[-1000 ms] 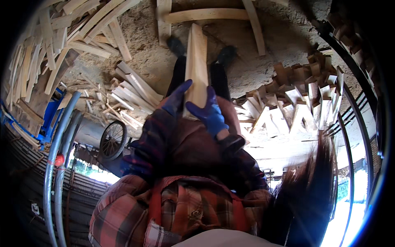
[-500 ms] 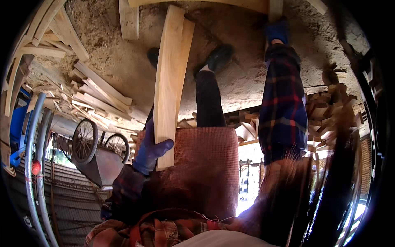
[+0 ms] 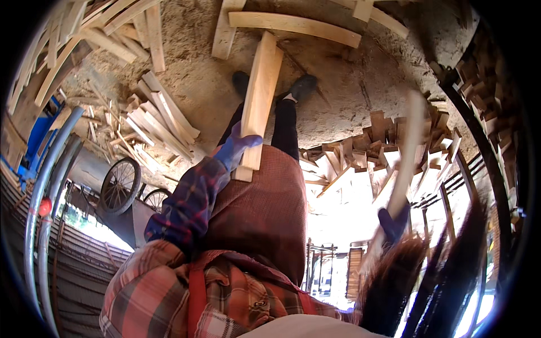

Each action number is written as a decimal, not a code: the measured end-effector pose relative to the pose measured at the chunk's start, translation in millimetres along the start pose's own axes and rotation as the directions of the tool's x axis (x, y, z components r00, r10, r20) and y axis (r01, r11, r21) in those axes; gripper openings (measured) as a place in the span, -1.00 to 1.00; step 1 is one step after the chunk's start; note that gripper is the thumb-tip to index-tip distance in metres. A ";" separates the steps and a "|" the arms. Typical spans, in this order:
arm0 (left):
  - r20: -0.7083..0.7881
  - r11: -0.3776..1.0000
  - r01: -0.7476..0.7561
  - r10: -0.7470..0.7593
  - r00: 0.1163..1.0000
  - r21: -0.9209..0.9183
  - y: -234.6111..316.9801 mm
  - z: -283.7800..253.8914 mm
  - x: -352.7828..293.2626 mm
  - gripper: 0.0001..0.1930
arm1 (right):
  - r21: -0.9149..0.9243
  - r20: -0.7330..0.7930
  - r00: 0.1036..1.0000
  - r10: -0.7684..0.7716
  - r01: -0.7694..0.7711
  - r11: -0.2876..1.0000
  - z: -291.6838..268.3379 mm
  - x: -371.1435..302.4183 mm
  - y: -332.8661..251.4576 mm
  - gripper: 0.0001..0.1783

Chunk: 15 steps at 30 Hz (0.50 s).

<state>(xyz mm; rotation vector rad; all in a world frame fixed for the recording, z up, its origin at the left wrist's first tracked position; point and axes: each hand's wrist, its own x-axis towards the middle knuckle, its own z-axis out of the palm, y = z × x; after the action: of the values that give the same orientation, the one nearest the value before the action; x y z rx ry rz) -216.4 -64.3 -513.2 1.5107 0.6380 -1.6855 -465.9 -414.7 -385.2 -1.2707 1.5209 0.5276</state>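
My left hand [image 3: 239, 147], in a blue-purple glove, grips two wooden boards [image 3: 262, 90] near their lower ends, with the thumb across the front one. They lie face to face, slightly offset, and slant away in front of my apron [image 3: 262, 208]. Off to the right, my right hand [image 3: 394, 222], in a dark blue glove, is closed round a long wooden board [image 3: 410, 141]. That board stands out steeply and is smeared by motion. Dark hair partly hides my right arm.
A curved board [image 3: 296, 25] lies on the dirt floor beyond my feet. Loose boards [image 3: 163, 115] are heaped at left, near an upturned wheeled cart [image 3: 121, 186] and metal pipes [image 3: 48, 208]. Stacked wood pieces [image 3: 389, 132] line the right side.
My right hand has come up from the floor and back to the right, bringing a board with it. The left hand still holds its two boards, and the view has shifted.
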 end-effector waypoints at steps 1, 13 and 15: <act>-0.097 0.999 -0.011 0.007 0.995 -0.040 -4.8 -0.4 -8.7 -0.26 | -0.031 -0.033 0.999 -0.028 0.027 0.999 -17.1 11.1 4.8 -0.37; 0.215 0.770 0.330 -0.252 0.944 -0.547 -22.4 -22.3 5.3 -0.44 | -0.477 0.187 0.879 -0.439 0.472 0.741 222.1 268.4 -96.3 -0.45; 0.269 0.830 0.302 -0.192 0.944 -0.470 -14.2 -21.8 8.0 -0.43 | 0.269 0.189 0.895 -0.405 0.349 0.898 262.8 380.2 -95.3 -0.64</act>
<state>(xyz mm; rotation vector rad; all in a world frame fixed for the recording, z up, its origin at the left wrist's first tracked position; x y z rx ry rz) -215.0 -40.5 -526.5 0.8871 1.1004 -1.6631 -230.7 -398.3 -794.0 -1.2331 1.0588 0.2310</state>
